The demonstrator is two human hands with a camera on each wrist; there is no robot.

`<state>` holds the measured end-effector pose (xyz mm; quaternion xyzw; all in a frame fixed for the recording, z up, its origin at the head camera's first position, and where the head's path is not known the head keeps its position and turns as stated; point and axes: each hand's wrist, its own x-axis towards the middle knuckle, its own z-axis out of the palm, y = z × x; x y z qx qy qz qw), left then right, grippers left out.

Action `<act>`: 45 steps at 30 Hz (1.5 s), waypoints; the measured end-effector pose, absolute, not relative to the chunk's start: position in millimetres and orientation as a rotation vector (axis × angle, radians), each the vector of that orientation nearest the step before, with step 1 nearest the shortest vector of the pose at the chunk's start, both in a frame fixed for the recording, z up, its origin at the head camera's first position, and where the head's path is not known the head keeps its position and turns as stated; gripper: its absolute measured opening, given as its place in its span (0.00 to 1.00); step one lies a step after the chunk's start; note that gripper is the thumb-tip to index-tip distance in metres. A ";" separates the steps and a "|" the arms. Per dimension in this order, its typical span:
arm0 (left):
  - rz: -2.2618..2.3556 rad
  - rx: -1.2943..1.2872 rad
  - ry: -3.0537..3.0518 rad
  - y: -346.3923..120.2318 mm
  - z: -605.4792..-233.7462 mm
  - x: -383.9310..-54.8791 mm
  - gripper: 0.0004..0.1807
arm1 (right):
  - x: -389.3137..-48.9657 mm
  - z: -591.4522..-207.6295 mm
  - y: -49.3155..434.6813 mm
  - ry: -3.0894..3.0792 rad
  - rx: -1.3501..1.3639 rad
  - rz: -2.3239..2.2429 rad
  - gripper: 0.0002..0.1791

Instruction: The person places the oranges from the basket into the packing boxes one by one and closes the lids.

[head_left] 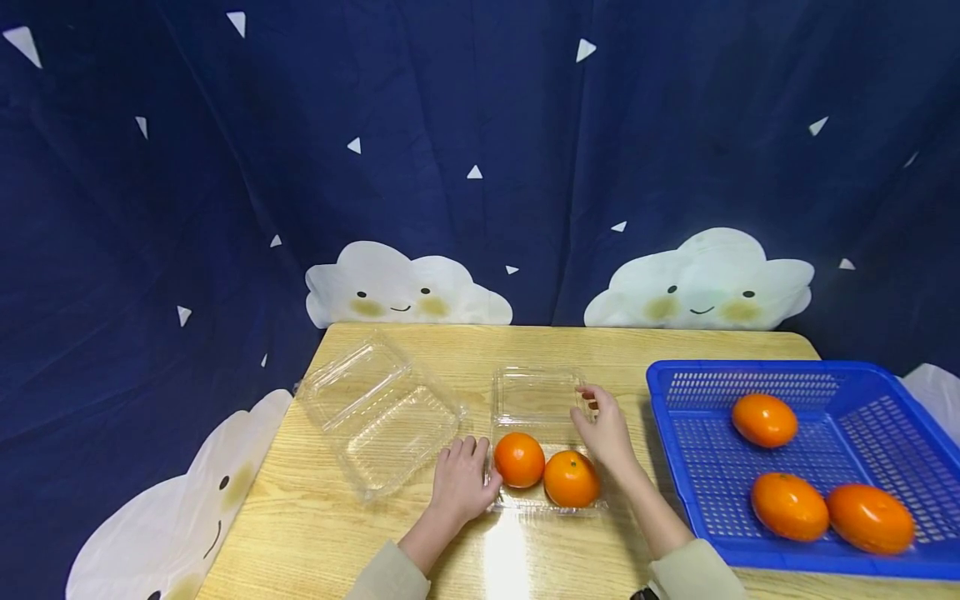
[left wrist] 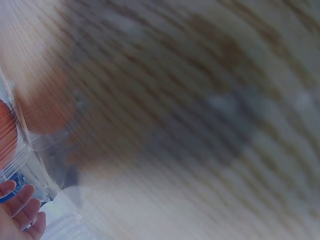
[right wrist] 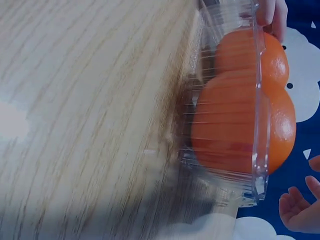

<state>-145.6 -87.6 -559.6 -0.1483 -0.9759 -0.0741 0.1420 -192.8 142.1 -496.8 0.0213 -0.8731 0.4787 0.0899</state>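
Two oranges [head_left: 519,460] sit side by side in the base of a clear plastic clamshell container [head_left: 525,504], and its lid [head_left: 536,393] is folded back toward the table's far side. My left hand [head_left: 463,482] is at the base's left edge, thumb close to the nearer wall. Over the lid's right edge is my right hand [head_left: 606,432], thumb and fingers spread apart. In the right wrist view, the oranges [right wrist: 227,125] show through the container's ribbed wall, and the right hand [right wrist: 302,207] appears at the right edge.
A second clear clamshell [head_left: 390,425] lies unfolded and angled on the table [head_left: 300,533] to the left, with nothing inside. On the right stands a blue plastic basket [head_left: 675,467] holding three oranges [head_left: 789,507]. A dark blue curtain [head_left: 450,100] with clouds hangs behind.
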 end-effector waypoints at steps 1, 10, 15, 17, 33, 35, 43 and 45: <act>-0.213 -0.427 -2.822 -87.6 -559.3 -145.8 0.19 | -194.5 -497.4 142.4 -2.591 0.048 1.428 0.19; -0.215 -0.434 -2.824 -87.7 -559.7 -146.0 0.19 | -204.7 -510.3 146.8 -2.645 -0.052 1.417 0.23; -0.220 -0.433 -2.824 -87.9 -558.4 -145.7 0.19 | -208.4 -514.9 148.9 -2.688 -0.107 1.424 0.27; -0.220 -0.433 -2.828 -88.0 -558.2 -145.8 0.19 | -210.3 -517.4 149.7 -2.701 -0.123 1.425 0.28; -0.204 -0.436 -2.832 -88.1 -560.6 -146.6 0.20 | -219.9 -528.2 150.9 -2.814 -0.188 1.497 0.32; -0.203 -0.437 -2.824 -88.0 -560.8 -146.6 0.20 | -221.0 -529.1 150.6 -2.822 -0.192 1.505 0.32; -0.205 -0.438 -2.818 -87.7 -560.8 -146.9 0.19 | -224.7 -529.0 147.9 -2.854 -0.255 1.596 0.33; -0.205 -0.437 -2.823 -87.6 -560.3 -146.4 0.19 | -225.2 -529.5 148.0 -2.860 -0.271 1.628 0.34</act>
